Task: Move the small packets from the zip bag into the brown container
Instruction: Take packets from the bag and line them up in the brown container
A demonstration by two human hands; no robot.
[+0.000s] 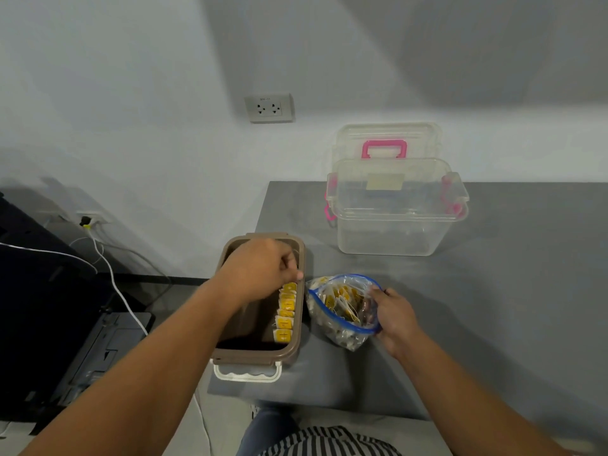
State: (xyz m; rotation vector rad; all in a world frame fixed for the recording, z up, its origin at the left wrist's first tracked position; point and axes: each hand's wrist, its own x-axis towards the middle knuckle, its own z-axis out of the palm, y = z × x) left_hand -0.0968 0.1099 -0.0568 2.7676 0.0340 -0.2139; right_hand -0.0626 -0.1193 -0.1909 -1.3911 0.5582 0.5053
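Brown container point(260, 352): open, on the grey table point(493, 291); a row of yellow packets point(285, 315) stands along its right wall, the rest bare.
Left hand point(263, 269): over the container's far end, fingers curled closed at the top of the row; what they pinch cannot be told.
Zip bag point(342, 311): just right of the container, mouth open, more yellow packets inside.
Right hand point(396, 319): fingers grip the bag's blue rim.
Clear box point(394, 209): beyond the bag, pink latches, lid leaning behind.
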